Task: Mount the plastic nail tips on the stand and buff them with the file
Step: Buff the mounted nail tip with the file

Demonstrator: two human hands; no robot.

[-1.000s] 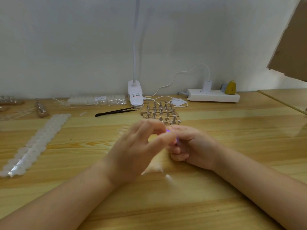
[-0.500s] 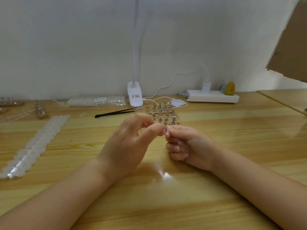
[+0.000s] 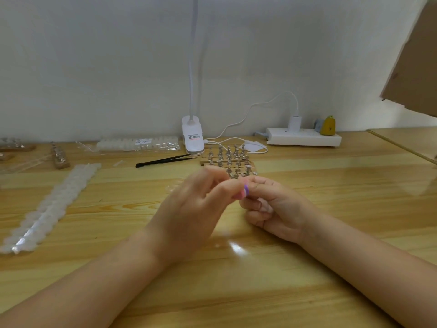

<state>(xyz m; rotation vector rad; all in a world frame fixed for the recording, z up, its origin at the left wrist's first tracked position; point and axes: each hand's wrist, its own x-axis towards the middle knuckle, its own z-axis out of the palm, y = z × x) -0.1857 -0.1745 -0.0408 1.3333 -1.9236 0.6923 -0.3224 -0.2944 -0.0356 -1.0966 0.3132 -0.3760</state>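
My left hand point(image 3: 189, 209) and my right hand point(image 3: 274, 204) meet fingertip to fingertip over the middle of the wooden table. Between them is a small purple and pink file point(image 3: 245, 191). My right thumb and forefinger pinch it from the right, and my left thumb and forefinger press on it from the left. No nail tip shows between the fingers. Just behind the hands is the stand point(image 3: 228, 159), wooden bars with several metal pegs. A long white strip of nail tips point(image 3: 49, 207) lies at the left.
Black tweezers point(image 3: 165, 159) lie left of the stand. A bagged pack of tips point(image 3: 137, 143), a white clamp lamp point(image 3: 192, 138) with its cable, and a power strip point(image 3: 305, 138) line the wall. More peg bars point(image 3: 59, 157) sit far left. Cardboard point(image 3: 416, 62) hangs at the upper right.
Both hands have stayed together and shifted slightly. The purple and pink file now shows more plainly between the fingertips. My left fingers have closed a little tighter.
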